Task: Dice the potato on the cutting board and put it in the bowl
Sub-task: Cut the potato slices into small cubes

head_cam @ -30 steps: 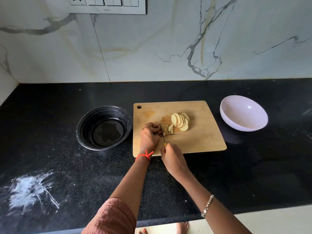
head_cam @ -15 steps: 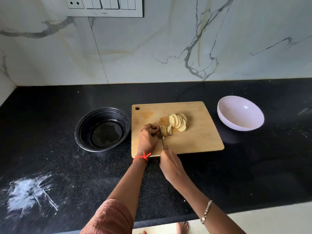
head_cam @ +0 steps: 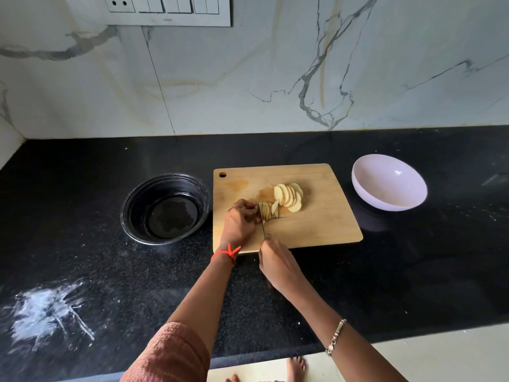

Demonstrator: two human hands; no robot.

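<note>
Potato being cut on a wooden cutting board on a black speckled worktop.

The worktop (head_cam: 385, 271) runs along a marble wall; the cutting board (head_cam: 325, 221) lies at its middle, nearer the front edge than the wall. A dark glass bowl (head_cam: 143, 194) sits just beside the board's left edge, and a pale lilac bowl (head_cam: 385, 188) stands near its right edge; neither holds any potato. The left hand (head_cam: 239, 223) rests on the board's front-left part, its fingers curled down over the potato piece (head_cam: 268, 210). The right hand (head_cam: 278, 264), at the board's front edge, has its fingers closed round the handle of the knife (head_cam: 262, 221), whose blade stands against the left fingers and the piece. A fan of potato slices (head_cam: 289, 195) lies at mid-board, just behind the piece.
</note>
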